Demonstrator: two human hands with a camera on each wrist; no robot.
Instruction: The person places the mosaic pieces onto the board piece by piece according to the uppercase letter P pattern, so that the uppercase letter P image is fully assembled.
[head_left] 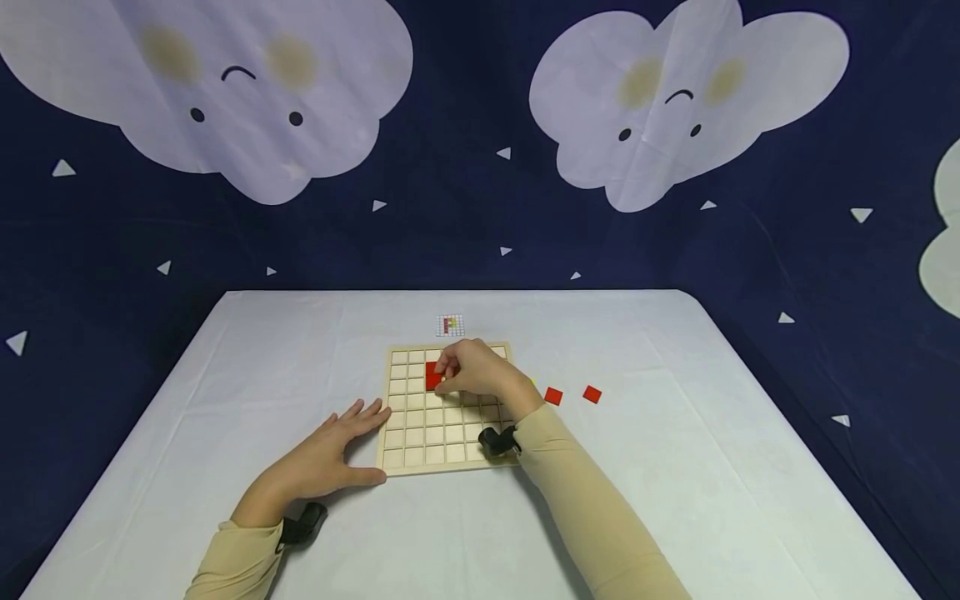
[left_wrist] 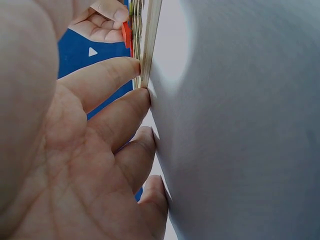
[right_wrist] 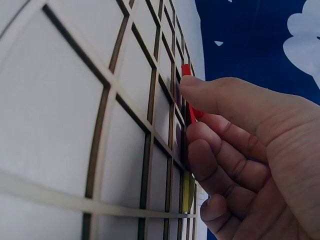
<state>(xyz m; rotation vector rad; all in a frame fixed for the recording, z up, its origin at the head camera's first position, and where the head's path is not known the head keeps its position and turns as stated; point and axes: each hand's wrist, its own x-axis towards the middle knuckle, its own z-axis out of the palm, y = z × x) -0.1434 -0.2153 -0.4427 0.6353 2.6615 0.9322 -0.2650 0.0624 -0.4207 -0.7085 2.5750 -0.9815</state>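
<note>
A wooden grid board (head_left: 442, 470) lies flat on the white table. Above its upper middle, my right hand (head_left: 480, 371) pinches a small red square tile (left_wrist: 126, 35) between thumb and fingers. Red (head_left: 432, 376) shows on the cells just left of those fingertips; where the held tile ends and any seated one begins is hard to tell. Close below the fingers, the right wrist view shows a yellow tile (right_wrist: 186, 192) in the grid. My left hand (head_left: 322, 462) lies at the board's left side, fingers spread, fingertips and thumb touching its edge.
Two loose red tiles (head_left: 553, 396) lie on the table right of the board, and a bit of yellow (head_left: 532, 381) peeks out behind the right wrist. A small printed pattern card (head_left: 450, 325) lies beyond the board. Behind the table hangs a dark blue cloth (head_left: 465, 225) with clouds.
</note>
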